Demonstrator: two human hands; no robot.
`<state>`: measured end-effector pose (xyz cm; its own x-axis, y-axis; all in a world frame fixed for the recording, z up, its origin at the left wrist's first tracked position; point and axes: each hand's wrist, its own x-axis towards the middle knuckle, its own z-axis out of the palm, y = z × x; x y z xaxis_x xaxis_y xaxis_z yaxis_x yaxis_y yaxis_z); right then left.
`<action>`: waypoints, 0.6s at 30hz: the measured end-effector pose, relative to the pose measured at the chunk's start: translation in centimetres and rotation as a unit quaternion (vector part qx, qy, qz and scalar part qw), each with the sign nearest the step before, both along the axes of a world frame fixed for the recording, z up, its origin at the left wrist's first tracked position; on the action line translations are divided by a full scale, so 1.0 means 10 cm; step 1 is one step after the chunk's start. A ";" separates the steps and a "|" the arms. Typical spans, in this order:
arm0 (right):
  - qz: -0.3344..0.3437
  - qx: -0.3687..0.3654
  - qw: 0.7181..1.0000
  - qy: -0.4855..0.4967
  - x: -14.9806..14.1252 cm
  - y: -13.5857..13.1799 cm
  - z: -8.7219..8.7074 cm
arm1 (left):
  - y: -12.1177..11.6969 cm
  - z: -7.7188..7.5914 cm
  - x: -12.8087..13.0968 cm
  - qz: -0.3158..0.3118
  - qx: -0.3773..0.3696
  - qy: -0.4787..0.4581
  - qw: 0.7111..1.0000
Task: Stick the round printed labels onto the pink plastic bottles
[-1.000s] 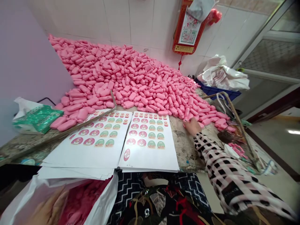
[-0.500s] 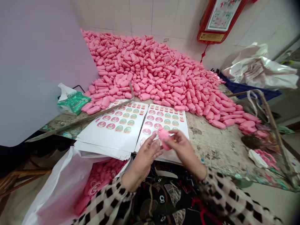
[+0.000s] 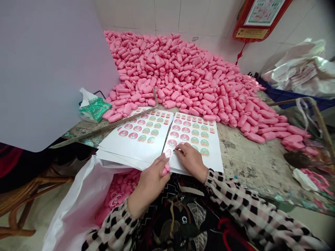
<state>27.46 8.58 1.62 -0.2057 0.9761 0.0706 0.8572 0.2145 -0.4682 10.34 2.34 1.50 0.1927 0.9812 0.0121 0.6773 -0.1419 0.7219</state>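
My left hand point(image 3: 151, 179) is closed around a small pink bottle point(image 3: 165, 170), only its end showing at the fingers, just below the edge of the right sticker sheet point(image 3: 195, 146). My right hand point(image 3: 190, 158) rests on that sheet with its fingertips at a round sticker near the sheet's lower rows. A second sheet of stickers point(image 3: 138, 137) lies on a paper stack to the left. A huge heap of pink bottles point(image 3: 188, 76) covers the back of the worn table point(image 3: 251, 164).
A white plastic bag point(image 3: 86, 198) holding labelled pink bottles hangs open at my left knee. A green packet point(image 3: 94, 108) sits at the table's left, a long thin stick point(image 3: 104, 127) lies across the sheets. White bags over a blue crate point(image 3: 300, 73) stand right; a red wall calendar point(image 3: 261, 17).
My right hand took a pink bottle from the heap and brought it to my lap. The bottle passed to my left hand, and my right hand moved onto the sticker sheet.
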 end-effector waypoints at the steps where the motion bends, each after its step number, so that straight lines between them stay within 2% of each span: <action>1: -0.004 0.005 1.000 -0.016 -0.04 -0.01 -0.01 | -0.01 -0.03 0.01 -0.020 -0.002 0.043 0.999; 4: -0.012 0.007 0.998 -0.058 -0.10 -0.02 -0.04 | -0.05 -0.09 0.04 -0.042 -0.007 0.135 0.990; 7: -0.009 0.003 0.996 -0.086 -0.12 -0.01 -0.02 | -0.07 -0.11 0.07 -0.049 0.008 0.185 0.982; 18: 0.007 0.000 0.997 -0.074 -0.10 0.01 -0.02 | -0.12 -0.19 0.17 -0.045 0.040 0.242 0.968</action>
